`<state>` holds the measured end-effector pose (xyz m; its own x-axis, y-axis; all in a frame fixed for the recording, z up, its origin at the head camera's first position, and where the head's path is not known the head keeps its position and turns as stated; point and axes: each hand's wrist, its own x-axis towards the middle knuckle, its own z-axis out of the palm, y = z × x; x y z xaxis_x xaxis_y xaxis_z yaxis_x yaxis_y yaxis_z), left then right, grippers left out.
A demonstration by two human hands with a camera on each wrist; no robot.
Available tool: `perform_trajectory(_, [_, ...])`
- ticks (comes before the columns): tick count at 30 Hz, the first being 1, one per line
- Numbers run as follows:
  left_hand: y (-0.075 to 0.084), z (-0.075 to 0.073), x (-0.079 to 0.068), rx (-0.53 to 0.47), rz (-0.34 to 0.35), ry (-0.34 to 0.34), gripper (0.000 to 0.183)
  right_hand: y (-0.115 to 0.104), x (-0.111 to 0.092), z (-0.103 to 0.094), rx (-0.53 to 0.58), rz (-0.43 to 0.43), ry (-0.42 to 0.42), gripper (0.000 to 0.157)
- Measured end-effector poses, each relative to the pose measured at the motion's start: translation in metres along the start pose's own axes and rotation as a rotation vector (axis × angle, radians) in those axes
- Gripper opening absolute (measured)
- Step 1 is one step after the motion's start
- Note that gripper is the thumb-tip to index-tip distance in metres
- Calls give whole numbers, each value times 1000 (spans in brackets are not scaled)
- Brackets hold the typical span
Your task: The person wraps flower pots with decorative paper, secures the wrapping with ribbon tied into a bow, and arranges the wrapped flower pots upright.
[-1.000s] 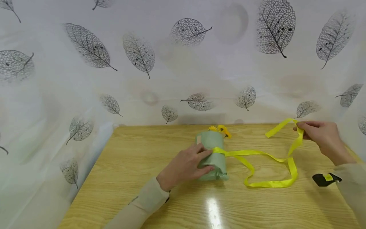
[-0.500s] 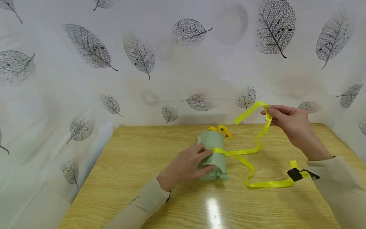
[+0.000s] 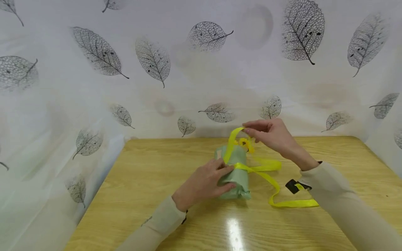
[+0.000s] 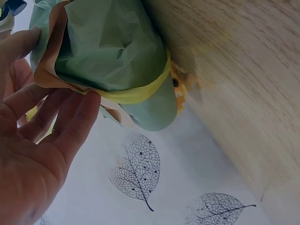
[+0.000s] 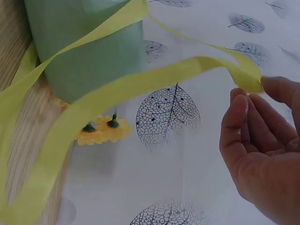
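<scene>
A small bouquet wrapped in green paper lies on the table, its yellow flowers poking out at the far end. Around its middle runs a yellow ribbon, seen as a band across the paper in the left wrist view. My left hand grips the bouquet from the left, its fingertips at the ribbon and its thumb lower on the paper. Above the flowers, my right hand pinches the ribbon between thumb and fingertips. From there one stretch slopes down to the left fingertips.
A loose tail of ribbon curls over the wooden table to the right, passing under the right forearm. A black wrist device hangs at the right sleeve. Behind the table hangs a pale leaf-printed cloth.
My right hand has carried the ribbon leftward from the table's right side to above the bouquet, rising midway. My left hand has stayed on the bouquet.
</scene>
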<state>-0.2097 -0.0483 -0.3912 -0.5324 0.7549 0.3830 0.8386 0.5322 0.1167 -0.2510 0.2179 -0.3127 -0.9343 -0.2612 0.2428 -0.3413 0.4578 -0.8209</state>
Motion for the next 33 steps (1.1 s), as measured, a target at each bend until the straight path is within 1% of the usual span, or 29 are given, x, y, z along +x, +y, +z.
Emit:
perform_trajectory(2, [1,0,0,5,2,5,51,0,2,7,-76,-36,-51,37])
perform_trajectory(3, [1,0,0,1,3,4,51,0,2,10,-93,-53,-68,38])
perform_trajectory(5, [1,-1,-1,-2,4,7,51,0,-1,14,-132,-94,-80,36])
perform_trajectory(7, [1,-1,-1,-6,10,14,50,0,-7,18,-180,-135,-77,29])
perform_trajectory(10, [0,-1,-1,-16,17,25,49,3,-19,22,-274,-237,-81,18])
perform_trajectory(12, [0,-1,-1,-23,19,35,48,8,-28,26,-316,-315,-97,15])
perform_trajectory(15, [-1,-1,-1,-36,20,48,47,19,-41,34,-351,-430,-113,19])
perform_trajectory(17, [-1,-1,-1,-43,16,52,47,26,-47,39,-366,-466,-99,23])
perform_trajectory(18, [-1,-1,-2,-47,14,51,47,30,-49,41,-377,-464,-82,24])
perform_trajectory(20, [-1,-1,-2,-53,9,45,47,36,-52,43,-398,-421,-18,22])
perform_trajectory(21, [-2,-1,-2,-54,6,43,47,39,-52,42,-404,-372,15,20])
perform_trajectory(22, [-2,-1,-2,-55,4,40,47,42,-51,41,-403,-302,40,19])
perform_trajectory(24, [-2,-1,-2,-55,4,39,47,46,-48,38,-380,-125,63,20])
perform_trajectory(26, [-1,-1,-2,-56,6,38,48,52,-42,34,-343,40,43,27])
perform_trajectory(28, [-1,0,-2,-56,10,37,48,58,-36,32,-289,173,-7,34])
perform_trajectory(30, [-1,0,-1,-54,16,41,48,64,-30,31,-230,246,-45,38])
perform_trajectory(33, [-1,1,0,-49,25,47,47,70,-24,34,-159,300,-64,38])
